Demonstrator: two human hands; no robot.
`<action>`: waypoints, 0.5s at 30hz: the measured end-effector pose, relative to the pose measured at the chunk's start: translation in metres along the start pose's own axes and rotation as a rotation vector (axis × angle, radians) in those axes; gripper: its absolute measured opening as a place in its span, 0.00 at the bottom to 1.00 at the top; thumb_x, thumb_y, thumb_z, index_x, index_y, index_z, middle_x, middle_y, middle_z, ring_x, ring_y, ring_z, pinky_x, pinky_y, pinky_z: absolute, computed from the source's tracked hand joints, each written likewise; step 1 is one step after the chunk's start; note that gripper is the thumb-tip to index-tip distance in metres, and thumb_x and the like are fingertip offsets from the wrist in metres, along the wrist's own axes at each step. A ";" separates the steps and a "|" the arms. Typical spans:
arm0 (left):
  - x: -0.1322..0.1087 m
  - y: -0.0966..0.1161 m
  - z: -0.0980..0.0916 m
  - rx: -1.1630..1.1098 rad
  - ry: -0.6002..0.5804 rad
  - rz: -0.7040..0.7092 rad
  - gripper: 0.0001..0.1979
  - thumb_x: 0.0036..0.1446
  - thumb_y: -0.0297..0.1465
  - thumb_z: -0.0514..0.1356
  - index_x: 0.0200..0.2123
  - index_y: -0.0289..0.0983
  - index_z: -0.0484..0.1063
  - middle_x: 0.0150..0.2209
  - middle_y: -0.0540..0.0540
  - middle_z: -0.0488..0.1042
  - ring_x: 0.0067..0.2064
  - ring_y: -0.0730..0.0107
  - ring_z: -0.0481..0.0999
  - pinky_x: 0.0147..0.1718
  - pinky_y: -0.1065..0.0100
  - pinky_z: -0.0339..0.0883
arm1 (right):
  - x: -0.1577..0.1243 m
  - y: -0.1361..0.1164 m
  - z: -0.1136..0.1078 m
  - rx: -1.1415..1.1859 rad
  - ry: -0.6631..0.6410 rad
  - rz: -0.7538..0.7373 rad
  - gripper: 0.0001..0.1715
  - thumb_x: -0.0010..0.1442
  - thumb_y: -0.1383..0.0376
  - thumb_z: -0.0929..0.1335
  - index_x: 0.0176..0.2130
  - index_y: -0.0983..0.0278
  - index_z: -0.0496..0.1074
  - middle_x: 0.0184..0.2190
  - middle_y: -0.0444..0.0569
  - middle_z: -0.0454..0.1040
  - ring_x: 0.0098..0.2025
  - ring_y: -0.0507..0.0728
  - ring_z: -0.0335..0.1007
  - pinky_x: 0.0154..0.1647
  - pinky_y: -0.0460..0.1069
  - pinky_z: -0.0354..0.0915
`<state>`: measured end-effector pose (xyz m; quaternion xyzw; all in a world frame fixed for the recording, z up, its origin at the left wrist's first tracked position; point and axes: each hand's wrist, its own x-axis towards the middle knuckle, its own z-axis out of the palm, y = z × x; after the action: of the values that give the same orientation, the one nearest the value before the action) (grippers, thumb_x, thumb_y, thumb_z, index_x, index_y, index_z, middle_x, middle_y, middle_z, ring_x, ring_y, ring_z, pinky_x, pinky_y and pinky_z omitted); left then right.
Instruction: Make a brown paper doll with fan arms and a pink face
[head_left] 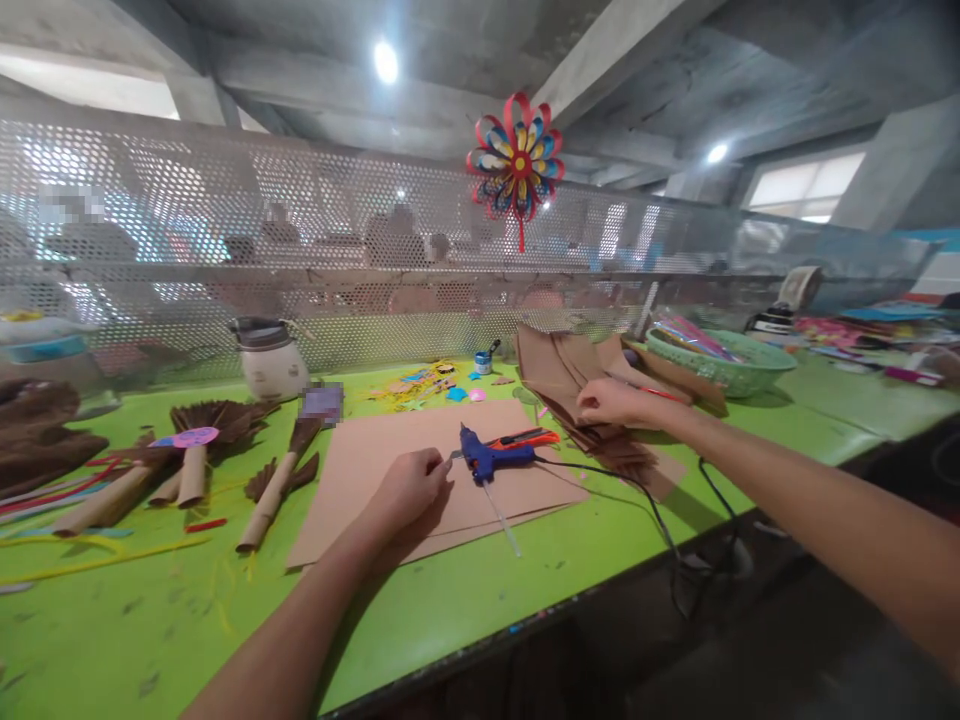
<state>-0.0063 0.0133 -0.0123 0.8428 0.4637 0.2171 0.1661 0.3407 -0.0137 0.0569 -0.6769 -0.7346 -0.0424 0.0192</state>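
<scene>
A blue hot glue gun [484,456] lies on brown paper sheets [360,450], a clear glue stick [502,520] jutting from it towards me. My left hand [409,490] is just left of the gun, low over the sheets, its fingers curled closed. A small greyish bit shows at its fingertips; what it is cannot be made out. Further right, my right hand [611,402] rests at a pile of folded brown paper [551,375], thumb and fingers pinched together on it. Orange-handled scissors [536,438] and a dark slim tool lie behind the gun.
Rolled brown paper tubes [270,500] with fanned paper lie left. A white jug [270,360], a small blue pot [484,362] and coloured scraps [420,385] stand along the perforated screen [337,230]. A green basket [720,365] is right. The gun's black cord [652,500] drops over the table edge.
</scene>
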 end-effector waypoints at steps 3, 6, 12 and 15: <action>-0.004 0.003 -0.003 0.026 -0.022 0.040 0.15 0.54 0.39 0.49 0.24 0.36 0.68 0.24 0.46 0.70 0.25 0.70 0.65 0.25 0.70 0.52 | -0.014 0.014 0.007 0.016 -0.032 -0.071 0.18 0.50 0.65 0.65 0.41 0.65 0.75 0.40 0.53 0.75 0.41 0.59 0.68 0.41 0.46 0.59; -0.005 0.004 -0.005 0.051 -0.034 0.057 0.15 0.54 0.38 0.49 0.24 0.36 0.69 0.25 0.45 0.71 0.27 0.68 0.66 0.25 0.69 0.52 | -0.020 0.023 0.014 0.008 -0.058 -0.130 0.21 0.50 0.65 0.65 0.45 0.63 0.73 0.44 0.53 0.72 0.45 0.61 0.65 0.45 0.49 0.58; -0.005 0.005 -0.004 0.049 -0.062 0.043 0.15 0.54 0.38 0.49 0.25 0.36 0.70 0.26 0.44 0.72 0.28 0.67 0.67 0.27 0.68 0.54 | -0.020 0.030 0.037 -0.067 -0.040 -0.155 0.36 0.44 0.70 0.66 0.54 0.59 0.63 0.50 0.54 0.66 0.49 0.64 0.59 0.47 0.53 0.56; -0.006 0.006 -0.004 0.050 -0.053 0.043 0.15 0.54 0.37 0.49 0.25 0.36 0.69 0.27 0.44 0.72 0.28 0.66 0.67 0.26 0.68 0.54 | -0.018 0.026 0.048 -0.049 0.012 -0.131 0.37 0.46 0.70 0.66 0.56 0.58 0.60 0.53 0.54 0.63 0.51 0.64 0.56 0.50 0.54 0.53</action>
<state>-0.0077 0.0054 -0.0072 0.8619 0.4462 0.1866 0.1524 0.3694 -0.0249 0.0089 -0.6276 -0.7758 -0.0657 0.0042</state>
